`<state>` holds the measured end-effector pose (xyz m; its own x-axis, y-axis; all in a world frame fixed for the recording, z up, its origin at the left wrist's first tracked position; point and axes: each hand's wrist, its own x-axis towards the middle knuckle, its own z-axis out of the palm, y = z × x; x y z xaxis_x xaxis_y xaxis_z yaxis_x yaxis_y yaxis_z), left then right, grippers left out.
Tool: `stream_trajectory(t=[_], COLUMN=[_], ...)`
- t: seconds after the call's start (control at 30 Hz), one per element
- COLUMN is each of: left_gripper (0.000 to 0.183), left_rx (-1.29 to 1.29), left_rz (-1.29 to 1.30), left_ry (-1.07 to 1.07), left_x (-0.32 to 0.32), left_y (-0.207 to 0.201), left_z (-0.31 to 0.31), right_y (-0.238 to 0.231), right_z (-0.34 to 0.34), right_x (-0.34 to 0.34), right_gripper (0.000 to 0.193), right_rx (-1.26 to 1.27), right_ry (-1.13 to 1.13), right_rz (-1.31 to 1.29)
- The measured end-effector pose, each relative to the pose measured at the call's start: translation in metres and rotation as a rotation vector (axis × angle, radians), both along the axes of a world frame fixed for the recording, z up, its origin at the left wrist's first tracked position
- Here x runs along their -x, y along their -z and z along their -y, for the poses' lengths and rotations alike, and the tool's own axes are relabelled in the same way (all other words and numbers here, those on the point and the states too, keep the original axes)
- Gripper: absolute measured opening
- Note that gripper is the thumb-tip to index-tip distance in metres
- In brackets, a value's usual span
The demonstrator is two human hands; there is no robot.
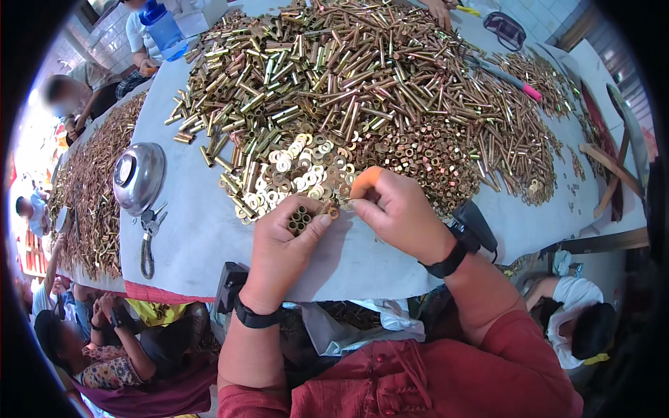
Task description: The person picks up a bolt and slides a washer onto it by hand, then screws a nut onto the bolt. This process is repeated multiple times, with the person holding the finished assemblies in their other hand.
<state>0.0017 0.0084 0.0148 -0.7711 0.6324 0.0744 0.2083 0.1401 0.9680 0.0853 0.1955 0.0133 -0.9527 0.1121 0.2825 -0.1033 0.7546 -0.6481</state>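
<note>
My left hand [277, 240] is closed round a small bundle of brass-coloured metal sleeves [300, 221], their open ends facing up. A copper-coloured washer [333, 213] shows at its fingertips. Just to the right, my right hand [404, 212] is pinched, with an orange finger cover [365, 182] on one finger. What its fingertips hold is too small to make out. Both hands are over the near edge of a pile of flat washers [300, 167]. Hex nuts [432, 157] are heaped right of the washers, and a large mound of metal sleeves [313, 70] rises behind.
On the pale table cover [188, 244] sit a metal bowl [139, 177] and keys on a strap [148, 237]. A blue bottle [164, 31] stands far left. A pink-tipped tool [519, 85] and a dark pouch [505, 31] lie far right. Other people are around the tables.
</note>
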Motion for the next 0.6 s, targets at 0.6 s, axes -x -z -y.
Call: stream_trajectory(t=[0.6], left_gripper=[0.013], left_rx=[0.055], left_rz=[-0.138], left_ry=[0.032], left_x=[-0.002], left_y=[0.000], left_z=[0.000], right_y=[-0.008], right_z=[0.015], right_x=[0.001], right_gripper=[0.019], right_rx=[1.175], right_ry=[0.027], right_rz=[0.337])
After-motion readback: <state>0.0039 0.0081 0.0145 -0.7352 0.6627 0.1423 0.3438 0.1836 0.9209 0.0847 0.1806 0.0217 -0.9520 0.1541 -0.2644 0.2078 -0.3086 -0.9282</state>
